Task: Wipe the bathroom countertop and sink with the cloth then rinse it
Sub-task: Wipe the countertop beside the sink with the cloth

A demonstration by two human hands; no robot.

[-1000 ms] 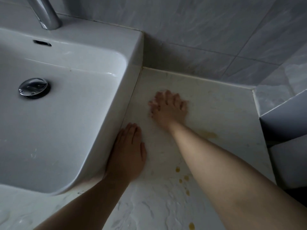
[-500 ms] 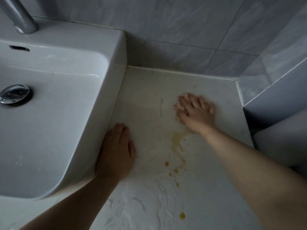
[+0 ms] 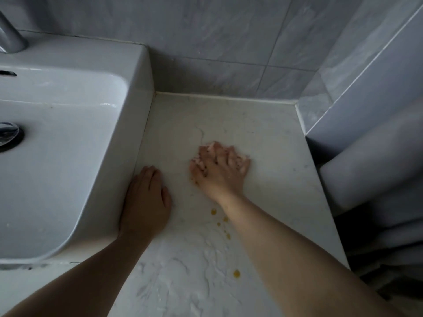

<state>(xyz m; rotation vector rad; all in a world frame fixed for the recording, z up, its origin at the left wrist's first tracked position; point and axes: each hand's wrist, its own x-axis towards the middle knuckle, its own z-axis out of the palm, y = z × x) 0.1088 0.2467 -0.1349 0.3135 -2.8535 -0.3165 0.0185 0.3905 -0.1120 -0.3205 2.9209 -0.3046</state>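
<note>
Since half a second ago the right hand (image 3: 219, 167) has slid left and toward the near edge, from beside the right wall to the middle of the counter (image 3: 270, 143), over the yellow stain it had been above. It lies palm down, fingers spread wide and pressed onto a pale cloth (image 3: 242, 160), of which only small bits show between and past the fingertips; whether the fingers grip it or merely press it cannot be told.

The left hand (image 3: 145, 202) has stayed put, flat and open on the counter, fingers together, its outer edge touching the side of the sink (image 3: 96, 170). A bare strip of counter lies between the two hands.

Yellow drops (image 3: 220, 219) trail along the right forearm toward the near edge. Behind the right hand the counter is bare up to the tiled back wall (image 3: 206, 53); to its right, bare surface runs to the counter's edge. The drain (image 3: 8, 136) sits at the far left.
</note>
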